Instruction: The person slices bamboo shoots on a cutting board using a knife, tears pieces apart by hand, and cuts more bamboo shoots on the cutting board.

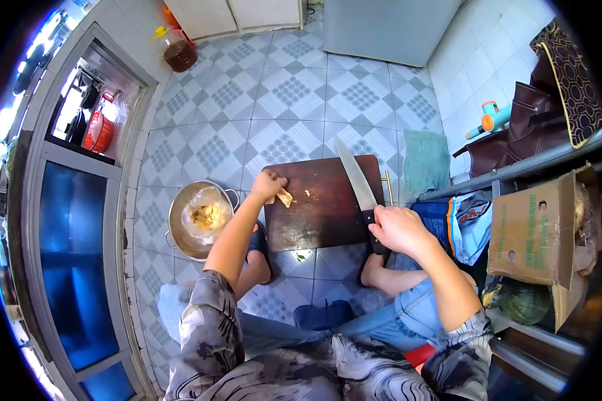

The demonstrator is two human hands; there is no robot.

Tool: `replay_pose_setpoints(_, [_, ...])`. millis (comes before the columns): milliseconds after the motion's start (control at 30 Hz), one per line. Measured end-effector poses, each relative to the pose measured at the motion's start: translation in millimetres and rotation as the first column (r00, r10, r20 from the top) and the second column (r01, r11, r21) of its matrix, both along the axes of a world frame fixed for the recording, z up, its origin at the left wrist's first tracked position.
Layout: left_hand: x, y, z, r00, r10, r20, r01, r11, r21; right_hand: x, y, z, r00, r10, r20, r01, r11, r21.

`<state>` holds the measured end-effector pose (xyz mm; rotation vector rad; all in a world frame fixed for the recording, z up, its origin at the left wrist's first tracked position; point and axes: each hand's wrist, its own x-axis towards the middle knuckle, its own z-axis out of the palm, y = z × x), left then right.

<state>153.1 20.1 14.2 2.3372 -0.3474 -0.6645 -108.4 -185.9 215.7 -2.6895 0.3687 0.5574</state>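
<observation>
A dark wooden cutting board (321, 224) lies on the tiled floor between my feet. Over its upper left part, my left hand (269, 186) is closed on a pale yellowish food piece (286, 198). A few small pale scraps (308, 192) lie nearby on the board. My right hand (398, 229) grips the black handle of a large knife (356, 175), its blade slanting up and left over the board's right side. Left of the board stands a metal pot (176, 230) with a clear plastic bag (215, 235) in it, holding yellowish pieces (207, 216).
A green cloth (426, 160) lies on the floor beyond the board's right side. At right are a cardboard box (528, 234), a green squash (525, 304) and a blue-and-white bag (471, 224). A jug of brown liquid (179, 55) stands at the upper left.
</observation>
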Motion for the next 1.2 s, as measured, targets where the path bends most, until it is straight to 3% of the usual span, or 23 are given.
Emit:
replay_pose_setpoints(67, [9,4,-13,1.000,0.005,0.022,-0.006,1.000,0.020,-1,-2,-10,1.000,0.001,-0.006,-0.001,1.000,-0.006])
replay_pose_setpoints(133, [3,1,4,0.909,0.223,-0.351,-0.300,0.937,-0.182,0,-2,-18,1.000,0.006,-0.011,-0.006,1.000,-0.014])
replay_pose_setpoints(200, [-3,-2,9,0.889,0.275,-0.366,-0.355,0.919,-0.171,-1,-2,-25,0.996,0.025,-0.090,-0.028,0.999,-0.033])
replay_pose_setpoints(267, [-6,-2,-1,0.968,0.191,0.160,-0.211,0.971,0.116,-4,0,-36,0.993,0.026,-0.114,-0.032,0.998,-0.047])
replay_pose_setpoints(367, [-29,-15,6,0.964,0.124,0.236,-0.177,0.960,0.219,-10,2,-51,0.983,0.067,-0.169,-0.078,0.995,-0.058])
replay_pose_setpoints(433, [-48,-26,34,0.955,0.206,0.214,-0.251,0.946,0.207,-12,4,-57,0.969,0.076,-0.236,-0.090,0.995,-0.051])
replay_pose_setpoints(533, [-56,-41,12,0.916,0.166,0.366,-0.282,0.914,0.292,-9,8,-60,0.961,0.086,-0.263,-0.104,0.993,-0.054])
replay_pose_setpoints(633, [-63,-42,4,0.885,0.183,0.429,-0.290,0.936,0.198,-7,14,-62,0.978,0.049,-0.204,-0.067,0.994,-0.083])
replay_pose_setpoints(700, [-69,-37,3,0.883,0.102,0.457,-0.192,0.969,0.153,-12,15,-73,0.979,0.088,-0.186,-0.110,0.988,-0.111])
replay_pose_setpoints(833, [-72,-22,4,0.882,0.175,0.438,-0.196,0.981,0.003,-13,16,-79,0.972,0.109,-0.210,-0.138,0.982,-0.128])
replay_pose_setpoints(867, [-72,-20,5,0.811,0.455,0.368,-0.402,0.890,-0.216,-13,17,-80,0.968,0.107,-0.226,-0.138,0.983,-0.122])
replay_pose_setpoints(900, [-72,-16,7,0.682,0.691,0.239,-0.577,0.710,-0.405,-14,17,-83,0.968,0.113,-0.225,-0.144,0.982,-0.122])
replay_pose_setpoints(967, [-52,6,-7,0.419,0.877,0.234,-0.712,0.477,-0.516,-18,14,-92,0.957,0.124,-0.261,-0.167,0.974,-0.152])
replay_pose_setpoints(1000, [-32,28,-31,0.359,0.929,0.090,-0.731,0.340,-0.592,-19,14,-92,0.957,0.130,-0.260,-0.173,0.973,-0.149])
replay_pose_setpoints(1033, [-23,46,-21,0.213,0.975,0.066,-0.799,0.212,-0.562,-20,15,-92,0.954,0.133,-0.270,-0.176,0.974,-0.145])
replay_pose_setpoints(1067, [-6,66,-33,0.081,0.969,-0.235,-0.772,-0.088,-0.629,-21,16,-91,0.950,0.136,-0.281,-0.181,0.974,-0.139])
replay_pose_setpoints(1100, [9,81,-31,-0.092,0.921,-0.380,-0.703,-0.330,-0.630,-21,16,-92,0.949,0.146,-0.280,-0.190,0.972,-0.135])
replay_pose_setpoints(1133, [22,103,-33,-0.083,0.818,-0.570,-0.669,-0.469,-0.576,-20,16,-92,0.949,0.148,-0.278,-0.189,0.974,-0.129])
replay_pose_setpoints(1200, [32,125,-31,-0.178,0.743,-0.645,-0.712,-0.549,-0.437,-15,17,-90,0.950,0.154,-0.271,-0.192,0.974,-0.122])
